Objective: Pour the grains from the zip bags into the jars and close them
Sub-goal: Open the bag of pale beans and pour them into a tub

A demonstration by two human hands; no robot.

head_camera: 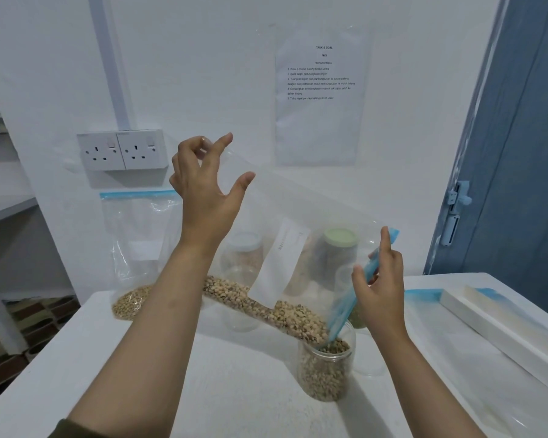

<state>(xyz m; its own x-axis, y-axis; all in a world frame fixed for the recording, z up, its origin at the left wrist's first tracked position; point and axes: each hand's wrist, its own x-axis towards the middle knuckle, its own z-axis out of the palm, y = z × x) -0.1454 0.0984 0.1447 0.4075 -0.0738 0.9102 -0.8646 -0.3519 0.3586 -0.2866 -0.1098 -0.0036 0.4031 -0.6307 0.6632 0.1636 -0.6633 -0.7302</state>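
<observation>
The left hand [203, 188] pinches the bottom corner of a clear zip bag [298, 222] between thumb and forefinger at about 11 o'clock, the other fingers spread. The right hand [381, 286] grasps the bag's blue zip edge [348, 306] at about 3 o'clock, though the fingers behind the plastic are hard to make out. The bag slants down to the right, its grains [266, 303] heaped along the lower fold and its mouth dipping into an open jar [326, 371] at 5 o'clock, already mostly full.

Seen only through the bag's plastic, a jar with a pale green lid [340, 238] and another lidded jar [242, 257] stand behind, their contents blurred. A second zip bag [133, 245] of grains leans on the wall at 9 o'clock, partly hidden by the left forearm. All stand on the white table [234, 390]. A printed sheet [321, 99] hangs on the wall at 12 o'clock; its small text is probably instructions, but too soft to read.
</observation>
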